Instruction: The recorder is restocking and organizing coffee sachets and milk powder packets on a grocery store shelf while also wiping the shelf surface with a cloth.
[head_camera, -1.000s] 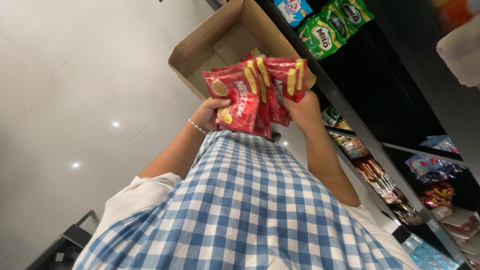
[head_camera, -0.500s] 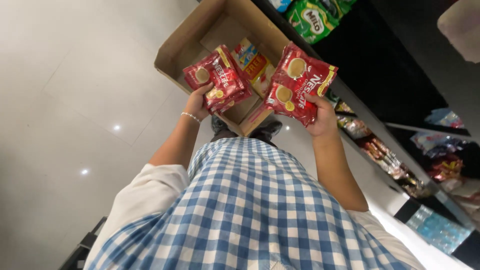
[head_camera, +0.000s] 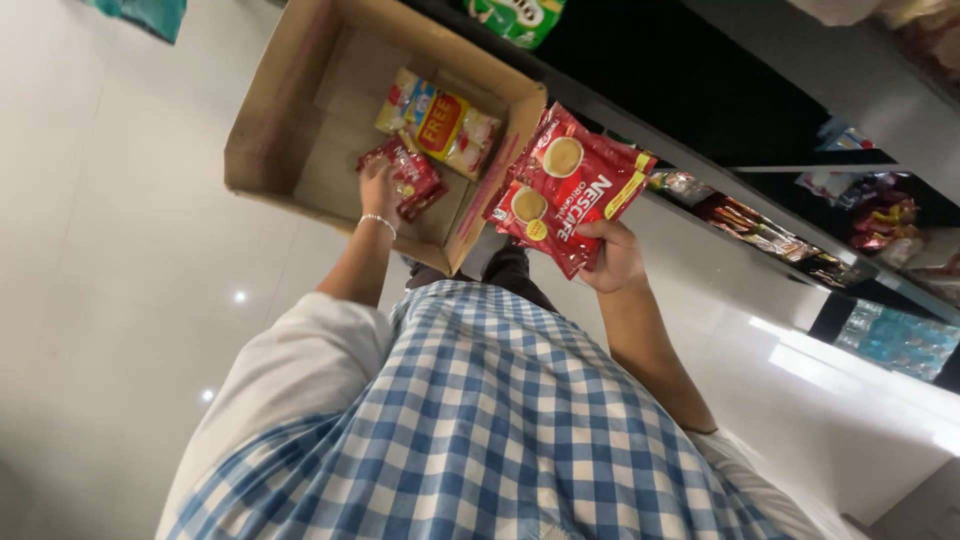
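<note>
Red foil catches the eye first in the head view: the right hand (head_camera: 612, 262) is clenched on the lower edge of a stack of red coffee sachet packs (head_camera: 568, 187), fingers wrapped round from behind, and holds them up in the air just to the right of an open cardboard box (head_camera: 262, 120). The packs are tilted, printed with cups and a yellow stripe, and hang clear of the box's near corner without touching it as far as can be told.

The left hand (head_camera: 378, 188), with a thin bracelet (head_camera: 378, 221) at the wrist, reaches down into the box and grasps a smaller bundle of red sachets (head_camera: 412, 176) lying on the box floor. Just beyond that bundle, towards the far wall of the box, lies a yellow and red snack packet (head_camera: 440, 125), flat and slightly skewed.

The box stands on a glossy white tiled floor (head_camera: 120, 260), beside a dark shelf unit (head_camera: 760, 110). On the shelves are green packets (head_camera: 515, 15) at the top and rows of small mixed packets (head_camera: 760, 222) lower down. A blue and white checked shirt (head_camera: 480, 430) with white sleeves fills the lower part of the view
</note>
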